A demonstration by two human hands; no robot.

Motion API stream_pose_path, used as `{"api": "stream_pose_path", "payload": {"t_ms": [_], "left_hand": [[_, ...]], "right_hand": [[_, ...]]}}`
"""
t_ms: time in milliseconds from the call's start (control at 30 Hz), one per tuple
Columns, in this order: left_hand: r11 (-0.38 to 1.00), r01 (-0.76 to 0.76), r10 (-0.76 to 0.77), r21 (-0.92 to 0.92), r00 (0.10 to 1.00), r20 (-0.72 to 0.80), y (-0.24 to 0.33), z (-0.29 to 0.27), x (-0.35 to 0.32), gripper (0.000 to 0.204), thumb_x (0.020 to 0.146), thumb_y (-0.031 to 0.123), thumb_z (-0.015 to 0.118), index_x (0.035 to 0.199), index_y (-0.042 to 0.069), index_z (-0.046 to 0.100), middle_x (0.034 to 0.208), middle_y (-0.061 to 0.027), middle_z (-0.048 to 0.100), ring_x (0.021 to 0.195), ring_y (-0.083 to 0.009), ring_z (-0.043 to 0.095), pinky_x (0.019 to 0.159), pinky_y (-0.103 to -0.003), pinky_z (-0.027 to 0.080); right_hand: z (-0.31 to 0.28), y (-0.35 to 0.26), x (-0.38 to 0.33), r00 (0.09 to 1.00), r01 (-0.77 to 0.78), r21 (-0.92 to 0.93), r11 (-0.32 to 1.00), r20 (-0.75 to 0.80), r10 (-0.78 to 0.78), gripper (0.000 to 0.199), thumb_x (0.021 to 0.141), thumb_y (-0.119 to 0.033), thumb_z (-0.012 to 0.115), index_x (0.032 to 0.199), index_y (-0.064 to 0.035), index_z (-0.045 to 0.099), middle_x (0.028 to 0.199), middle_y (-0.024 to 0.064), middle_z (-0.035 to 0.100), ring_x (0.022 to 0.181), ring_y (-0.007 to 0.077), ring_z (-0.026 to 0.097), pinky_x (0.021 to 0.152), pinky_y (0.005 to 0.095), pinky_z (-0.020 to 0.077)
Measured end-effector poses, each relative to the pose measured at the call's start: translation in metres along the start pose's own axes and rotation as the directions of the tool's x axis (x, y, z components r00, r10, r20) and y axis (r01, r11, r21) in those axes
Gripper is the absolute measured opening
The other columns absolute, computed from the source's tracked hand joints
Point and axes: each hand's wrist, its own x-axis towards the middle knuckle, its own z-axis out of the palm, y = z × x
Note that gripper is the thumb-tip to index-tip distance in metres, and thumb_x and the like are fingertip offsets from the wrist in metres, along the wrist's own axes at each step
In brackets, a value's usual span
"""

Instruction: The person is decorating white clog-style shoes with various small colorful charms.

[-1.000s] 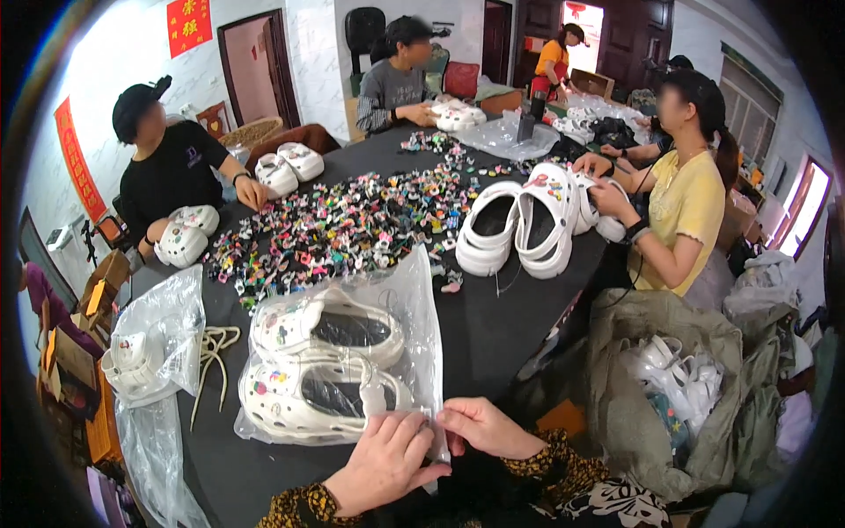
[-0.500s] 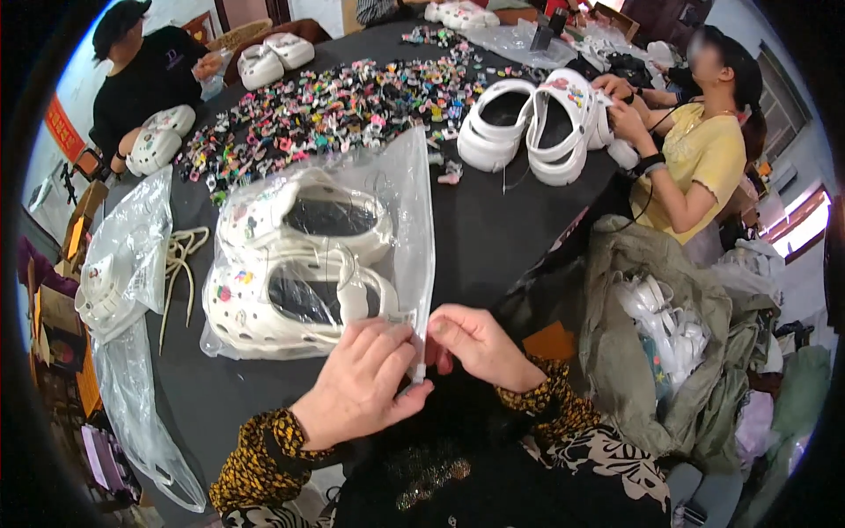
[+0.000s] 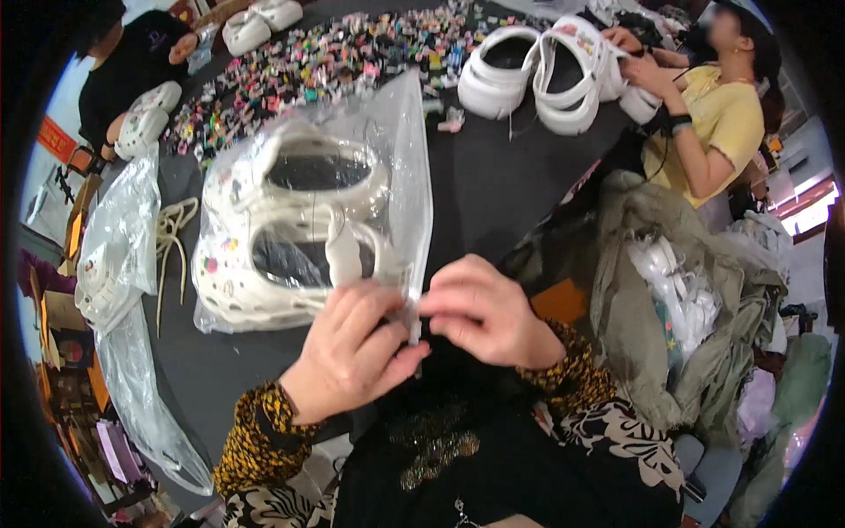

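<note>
A clear plastic zip bag lies on the dark table with a pair of white clogs inside, colourful charms on their toes. A blank white tag hangs at the nearer clog. My left hand is closed on the bag's near right corner, its fingers over the plastic. Against the bag's right-hand zip edge, my right hand has its fingers bent in a pinch. Its fingertips are slightly blurred, and the zip between the hands is partly hidden.
Many small charms cover the table's far part. White clogs stand at far right, by a person in yellow. At left lie a bagged clog and a cord. A grey-green sack holds wrapped shoes at right.
My right hand has shifted slightly right and up, and its fingers have curled more along the zip edge. The left hand keeps its hold on the bag. The whole view has tilted a little.
</note>
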Motion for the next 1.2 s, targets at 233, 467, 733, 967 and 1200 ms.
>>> {"api": "stream_pose_path", "payload": {"t_ms": [233, 467, 733, 967, 1200], "left_hand": [[0.988, -0.096, 0.098, 0.123, 0.995, -0.010, 0.005, -0.002, -0.010, 0.018, 0.070, 0.011, 0.074, 0.078, 0.002, 0.060, 0.072, -0.0067, 0.051, 0.066, -0.0247, 0.053, 0.069, -0.038, 0.046], [0.980, -0.139, 0.142, 0.143, 0.990, -0.010, 0.005, -0.004, -0.008, 0.014, 0.074, 0.009, 0.071, 0.074, 0.004, 0.057, 0.068, -0.0057, 0.050, 0.063, -0.0220, 0.052, 0.068, -0.034, 0.047], [0.982, -0.135, 0.139, 0.135, 0.990, -0.021, -0.002, -0.001, -0.008, 0.016, 0.069, 0.006, 0.072, 0.076, 0.002, 0.058, 0.069, -0.0060, 0.052, 0.063, -0.0226, 0.054, 0.066, -0.036, 0.048], [0.982, -0.158, 0.157, 0.104, 0.987, 0.009, -0.002, 0.001, -0.012, 0.016, 0.068, 0.004, 0.071, 0.076, 0.002, 0.058, 0.069, -0.0057, 0.053, 0.064, -0.0222, 0.055, 0.065, -0.035, 0.047], [0.980, -0.182, 0.180, 0.082, 0.983, 0.023, 0.002, -0.003, -0.011, 0.016, 0.068, 0.005, 0.072, 0.076, 0.002, 0.059, 0.070, -0.0059, 0.054, 0.064, -0.0220, 0.056, 0.064, -0.034, 0.047]], "right_hand": [[0.004, -0.008, 0.004, 0.962, 0.272, -0.204, 0.941, 0.081, -0.260, 0.029, 0.072, -0.012, 0.072, 0.100, -0.0085, 0.065, 0.104, 0.0059, 0.058, 0.102, 0.0260, 0.054, 0.087, 0.0395, 0.0424], [0.003, -0.009, 0.012, 0.949, 0.312, -0.240, 0.919, 0.119, -0.292, 0.030, 0.071, -0.014, 0.076, 0.100, -0.0092, 0.067, 0.098, 0.0031, 0.062, 0.095, 0.0220, 0.058, 0.087, 0.0406, 0.0447], [0.005, 0.000, 0.018, 0.947, 0.315, -0.187, 0.930, 0.125, -0.296, 0.023, 0.075, -0.010, 0.071, 0.096, -0.0081, 0.062, 0.095, 0.0023, 0.058, 0.092, 0.0205, 0.055, 0.089, 0.0392, 0.0403], [0.002, -0.002, 0.021, 0.931, 0.339, -0.186, 0.922, 0.209, -0.300, 0.024, 0.073, -0.009, 0.072, 0.094, -0.0069, 0.061, 0.099, 0.0047, 0.059, 0.097, 0.0224, 0.056, 0.091, 0.0427, 0.0415], [-0.004, -0.005, 0.024, 0.929, 0.341, -0.193, 0.920, 0.220, -0.298, 0.018, 0.077, -0.012, 0.066, 0.093, -0.0075, 0.058, 0.097, 0.0058, 0.055, 0.101, 0.0245, 0.054, 0.094, 0.0414, 0.0378]]}}
